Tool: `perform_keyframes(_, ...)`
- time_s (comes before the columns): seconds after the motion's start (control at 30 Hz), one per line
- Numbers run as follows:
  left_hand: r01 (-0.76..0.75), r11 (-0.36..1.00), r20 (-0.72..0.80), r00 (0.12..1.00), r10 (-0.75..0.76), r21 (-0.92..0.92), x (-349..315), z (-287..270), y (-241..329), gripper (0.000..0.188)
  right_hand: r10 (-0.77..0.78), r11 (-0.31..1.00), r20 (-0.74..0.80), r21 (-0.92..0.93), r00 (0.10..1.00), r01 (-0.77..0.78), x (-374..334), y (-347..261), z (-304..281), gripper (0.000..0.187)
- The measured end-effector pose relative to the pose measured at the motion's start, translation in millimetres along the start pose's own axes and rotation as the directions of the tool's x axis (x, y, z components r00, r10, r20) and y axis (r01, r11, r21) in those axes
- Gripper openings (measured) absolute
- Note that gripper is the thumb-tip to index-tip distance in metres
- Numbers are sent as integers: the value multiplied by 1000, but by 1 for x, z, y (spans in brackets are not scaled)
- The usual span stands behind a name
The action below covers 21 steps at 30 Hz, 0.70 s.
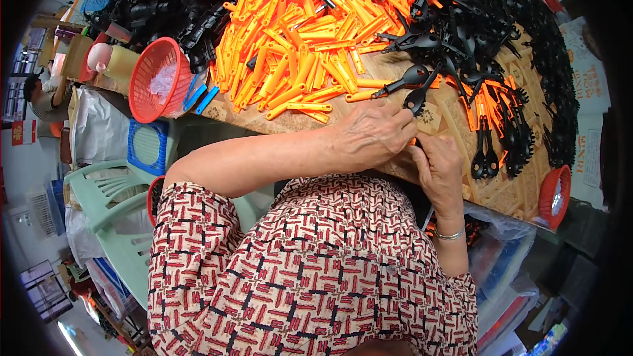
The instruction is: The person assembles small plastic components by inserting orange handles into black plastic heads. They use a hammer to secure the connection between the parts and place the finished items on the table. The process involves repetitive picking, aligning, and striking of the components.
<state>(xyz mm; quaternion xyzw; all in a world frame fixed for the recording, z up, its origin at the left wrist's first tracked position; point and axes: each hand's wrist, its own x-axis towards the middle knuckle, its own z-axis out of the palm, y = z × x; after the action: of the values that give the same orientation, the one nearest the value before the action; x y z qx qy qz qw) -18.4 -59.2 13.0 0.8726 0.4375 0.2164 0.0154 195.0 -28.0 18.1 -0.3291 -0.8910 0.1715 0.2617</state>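
My left hand [379, 133] and my right hand [443, 166] meet at the table's near edge, both closed with fingertips pinched together. Between them shows a small bit of an orange piece [413, 142]; the rest of it is hidden by the fingers. Just beyond my left fingertips is a black spoon-shaped part [416, 100], and another black spoon head [414, 75] lies behind it. A large heap of orange handles [290, 59] covers the table ahead and to the left. Closer to my right hand, a bunch of black parts with orange pieces [486, 109] is spread out.
A red basket [142, 82] holding clear plastic sits at the table's left edge, beside blue strips [208, 100]. Black parts pile up at the back left [171, 6] and along the right rim [557, 86]. Another red basket [555, 194] stands at right. Green chairs [99, 191] are on my left.
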Motion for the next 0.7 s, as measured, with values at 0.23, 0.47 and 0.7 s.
perform_keyframes(0.23, 97, 975, 57, 995, -87, -200, -9, 23, 8, 20, 82, 997, 64, -20, 995, -81, -15, 0, 9, 12)
perform_keyframes(0.47, 155, 919, 55, 988, -145, -362, -7, 22, -14, 24, -47, 995, -9, -93, 999, 46, -14, 1, 8, 13)
perform_keyframes(0.7, 566, 617, -263, 816, -514, 547, 2, -48, -169, 24, -72, 935, -247, -353, 966, -21, -21, 23, 8, 15)
